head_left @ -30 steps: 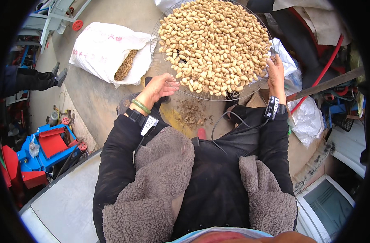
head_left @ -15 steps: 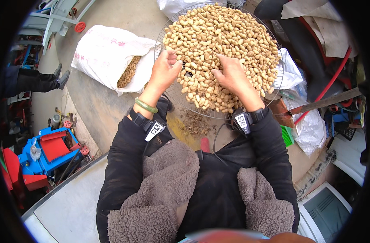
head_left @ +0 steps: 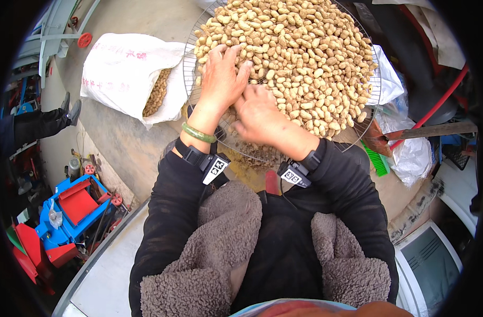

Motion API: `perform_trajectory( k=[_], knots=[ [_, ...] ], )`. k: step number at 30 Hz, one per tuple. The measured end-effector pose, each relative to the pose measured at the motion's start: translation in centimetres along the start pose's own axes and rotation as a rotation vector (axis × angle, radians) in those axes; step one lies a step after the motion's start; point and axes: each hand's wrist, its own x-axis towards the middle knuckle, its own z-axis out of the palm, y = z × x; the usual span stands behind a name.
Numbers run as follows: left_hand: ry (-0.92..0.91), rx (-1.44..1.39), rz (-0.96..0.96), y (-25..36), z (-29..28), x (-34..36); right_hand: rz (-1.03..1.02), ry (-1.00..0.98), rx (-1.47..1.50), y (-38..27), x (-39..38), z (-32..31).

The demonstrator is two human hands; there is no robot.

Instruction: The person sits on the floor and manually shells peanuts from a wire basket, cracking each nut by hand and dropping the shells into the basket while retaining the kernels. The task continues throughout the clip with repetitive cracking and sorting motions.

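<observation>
A round wire rack (head_left: 190, 63) holds a broad heap of unshelled peanuts (head_left: 310, 63) in front of me. My left hand (head_left: 223, 76), a green bangle on its wrist, rests on the heap's near left part with its fingers apart. Close beside it, my right hand (head_left: 260, 113) lies low over the near edge of the rack, fingers loosely bent and thumb apart. No peanut shows in either hand, though the right fingertips are partly hidden by the left hand. Bare wire shows around the right hand.
Left of the rack lies an open white woven sack (head_left: 122, 74) with peanuts at its mouth. A blue and red machine (head_left: 75, 206) stands at lower left. Another person's legs (head_left: 46, 124) show at far left. White plastic bags (head_left: 410, 158) and a green plastic piece (head_left: 377, 160) lie at right.
My right hand has moved left and nearer, up against my left hand. My left hand has shifted farther onto the peanuts. The whole view has shifted slightly.
</observation>
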Motion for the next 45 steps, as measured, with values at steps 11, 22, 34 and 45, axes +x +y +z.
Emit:
perform_trajectory(
  k=[11, 22, 34, 45],
  knots=[
    [-0.148, 0.21, 0.07, -1.4, -1.4, -0.8, -0.056, -0.045, -0.078, 5.0, -1.7, -2.6],
    [0.058, 0.296, 0.147, -2.3, -2.1, -1.4, 0.099, 0.353, -0.374, 13.1, -3.3, -6.8],
    [-0.151, 0.34, 0.336, 1.0, 1.4, -1.8, -0.074, 0.269, -0.21, 9.1, -0.1, -2.2],
    [-0.291, 0.3, 0.268, 0.3, -0.6, -1.4, -0.026, 0.251, -0.199, 9.5, 0.9, -2.1]
  ],
)
